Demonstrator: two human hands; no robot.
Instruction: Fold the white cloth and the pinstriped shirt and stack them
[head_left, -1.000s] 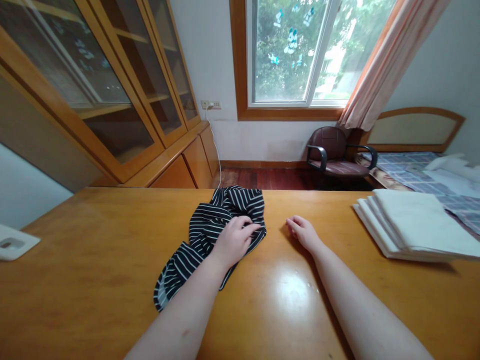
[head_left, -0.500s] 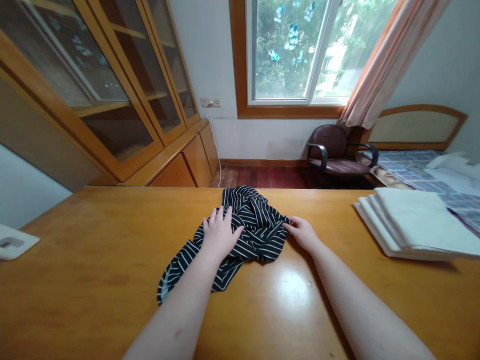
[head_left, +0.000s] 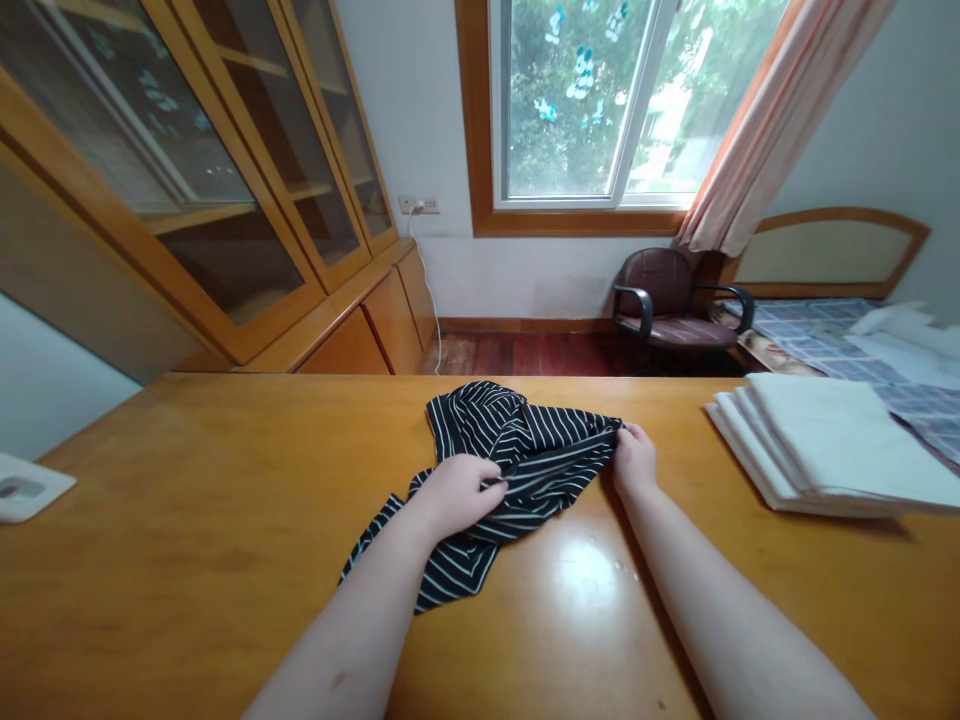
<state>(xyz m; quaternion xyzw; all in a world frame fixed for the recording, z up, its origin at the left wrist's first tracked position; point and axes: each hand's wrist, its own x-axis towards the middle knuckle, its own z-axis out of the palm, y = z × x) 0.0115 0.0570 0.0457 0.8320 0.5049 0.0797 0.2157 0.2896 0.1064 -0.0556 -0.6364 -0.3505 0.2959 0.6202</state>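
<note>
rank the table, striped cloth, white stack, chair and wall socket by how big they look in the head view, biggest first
1. Table
2. Striped cloth and white stack: too close to rank, as the stack meets the picture's edge
3. Chair
4. Wall socket

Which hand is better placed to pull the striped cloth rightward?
Probably the right hand: it grips the striped cloth at its rightmost corner, while the left hand is nearer the cloth's middle.

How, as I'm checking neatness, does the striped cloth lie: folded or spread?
Neither: the cloth is bunched, creased, one end in the right hand.
</note>
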